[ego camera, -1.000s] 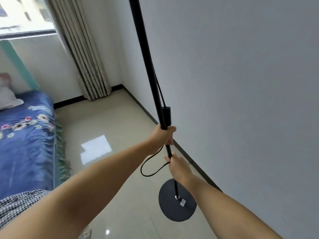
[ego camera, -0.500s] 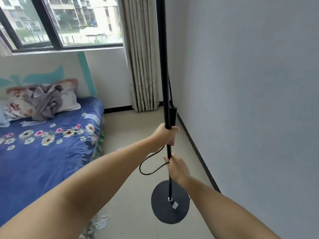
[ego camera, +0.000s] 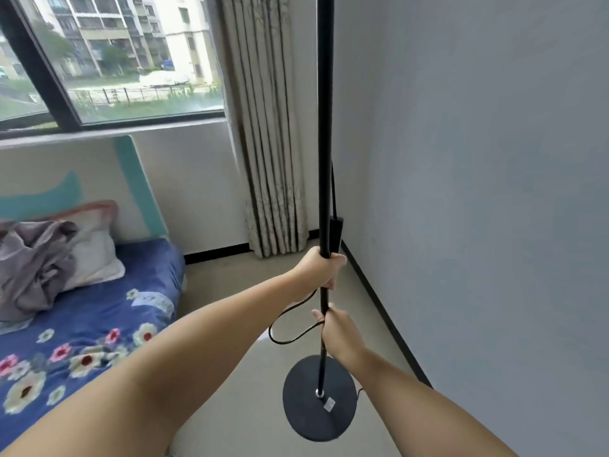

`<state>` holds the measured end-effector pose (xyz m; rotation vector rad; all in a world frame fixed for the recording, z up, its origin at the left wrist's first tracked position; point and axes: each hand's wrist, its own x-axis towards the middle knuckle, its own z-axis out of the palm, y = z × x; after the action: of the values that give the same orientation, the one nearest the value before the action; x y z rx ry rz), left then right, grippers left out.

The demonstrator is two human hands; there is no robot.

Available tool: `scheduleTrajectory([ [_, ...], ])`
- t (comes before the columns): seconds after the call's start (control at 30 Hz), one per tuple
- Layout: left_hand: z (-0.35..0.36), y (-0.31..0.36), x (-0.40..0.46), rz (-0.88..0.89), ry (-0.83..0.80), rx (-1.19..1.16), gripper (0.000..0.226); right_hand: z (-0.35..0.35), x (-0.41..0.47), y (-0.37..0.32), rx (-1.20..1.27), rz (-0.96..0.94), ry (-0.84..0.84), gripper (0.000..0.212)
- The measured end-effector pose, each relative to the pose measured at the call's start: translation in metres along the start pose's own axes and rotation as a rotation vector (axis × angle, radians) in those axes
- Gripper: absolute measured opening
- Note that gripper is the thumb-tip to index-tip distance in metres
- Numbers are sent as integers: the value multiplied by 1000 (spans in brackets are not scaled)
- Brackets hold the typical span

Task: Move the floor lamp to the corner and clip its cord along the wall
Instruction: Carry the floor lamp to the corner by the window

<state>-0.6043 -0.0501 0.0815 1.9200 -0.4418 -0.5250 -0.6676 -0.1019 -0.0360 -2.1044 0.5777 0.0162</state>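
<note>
Black and slim, the lamp pole is gripped by both fists, left hand above right hand, its round matte base at 6 o'clock. Pleated curtain hangs at 12, floral bed at 9, cord looped between.

We see a lamp pole of smooth black metal with a faint sheen, a matt black base, a thin rubbery cord, a pleated cloth curtain, a printed cotton bedspread and a matt painted wall.
</note>
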Motion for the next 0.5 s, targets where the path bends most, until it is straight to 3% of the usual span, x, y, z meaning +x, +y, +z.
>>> scheduleTrajectory([
  [0.5,-105,-19,400,-57,-86,15,49,0,393,-71,-269,-36,5,35],
])
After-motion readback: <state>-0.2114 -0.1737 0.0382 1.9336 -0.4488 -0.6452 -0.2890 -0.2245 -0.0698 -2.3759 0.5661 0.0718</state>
